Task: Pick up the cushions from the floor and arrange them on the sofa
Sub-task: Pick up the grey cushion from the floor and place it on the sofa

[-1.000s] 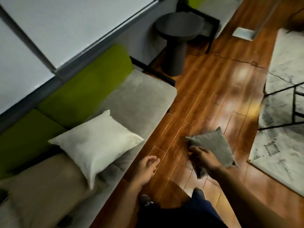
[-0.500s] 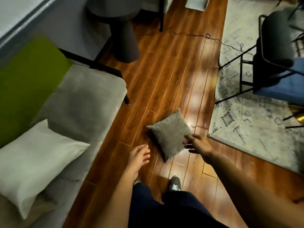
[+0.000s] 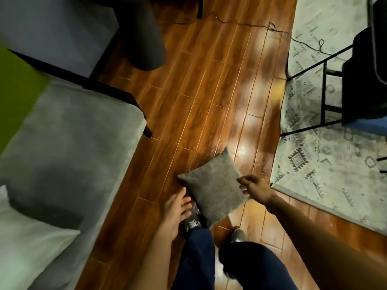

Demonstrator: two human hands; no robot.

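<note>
Head view: sofa [image 3: 69, 139] lies left of both hands; grey cushion [image 3: 213, 185] on wood floor [image 3: 209, 91] between them; right hand [image 3: 254, 188] open-fingered at its right edge; left hand [image 3: 176, 208] open, beside its lower-left corner

Your right hand [image 3: 254, 188] touches the grey cushion [image 3: 214, 186] on the wooden floor [image 3: 209, 91]; your left hand [image 3: 176, 208], fingers spread, sits beside it.

A home living room: a grey-seated sofa [image 3: 69, 143] with green back, glossy wooden plank floor [image 3: 209, 91], a patterned rug [image 3: 326, 168], and a black metal-framed chair [image 3: 360, 86]
</note>
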